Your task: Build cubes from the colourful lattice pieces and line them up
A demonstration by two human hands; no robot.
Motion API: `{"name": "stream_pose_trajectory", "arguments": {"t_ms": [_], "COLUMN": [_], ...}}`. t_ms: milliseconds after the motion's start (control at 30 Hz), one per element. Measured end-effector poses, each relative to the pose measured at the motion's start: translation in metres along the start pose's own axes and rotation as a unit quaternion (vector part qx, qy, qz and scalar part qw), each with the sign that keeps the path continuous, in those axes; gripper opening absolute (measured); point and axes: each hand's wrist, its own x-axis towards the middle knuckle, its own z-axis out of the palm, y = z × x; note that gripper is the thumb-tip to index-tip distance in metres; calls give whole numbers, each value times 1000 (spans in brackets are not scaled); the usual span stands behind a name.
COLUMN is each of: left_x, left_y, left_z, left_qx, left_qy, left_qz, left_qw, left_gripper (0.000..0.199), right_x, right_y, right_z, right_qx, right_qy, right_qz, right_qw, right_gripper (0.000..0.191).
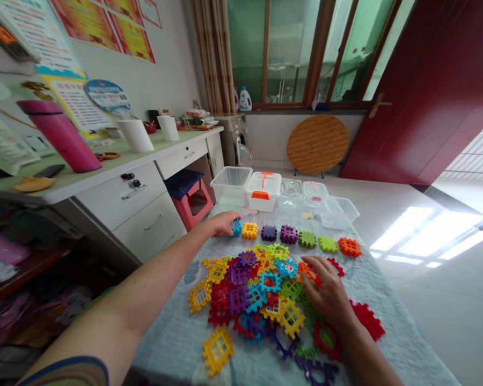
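My left hand (224, 223) is closed round a blue block (236, 228) made of interlocking panels, at the left end of a row. To its right stand a yellow block (249, 231), a dark blue block (269, 232), a purple block (288, 234), two green blocks (307, 239) and an orange block (350, 247). My right hand (326, 289) reaches over the right side of a mixed pile of loose toothed plastic panels (238, 272). Its thumb and fingers are at an orange panel (305, 269), which they partly cover.
Behind the row stand an open clear bin (231, 185), a lidded box with orange clips (263, 192) and smaller clear containers (314, 191). A light blue cloth (390, 316) covers the table. A desk (140, 161) with drawers and a pink stool (191, 201) are at the left.
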Motion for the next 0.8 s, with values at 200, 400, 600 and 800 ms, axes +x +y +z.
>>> {"name": "stream_pose_trajectory", "arguments": {"t_ms": [200, 400, 600, 800], "left_x": [4, 4, -5, -73], "left_y": [-4, -4, 0, 12], "left_z": [7, 14, 8, 16], "left_qx": [-33, -30, -37, -78], "left_qy": [-9, -7, 62, 279], "left_qz": [11, 14, 11, -5], "left_qw": [999, 999, 997, 957], "left_gripper": [80, 83, 86, 67], "right_x": [1, 2, 2, 3], "right_y": [-3, -6, -6, -7], "right_z": [-1, -3, -3, -5], "right_qx": [9, 14, 20, 15], "right_qy": [5, -7, 2, 18], "right_qz": [3, 5, 3, -8], "right_qw": [1000, 1000, 1000, 1000], "right_gripper": [28, 27, 26, 24]}}
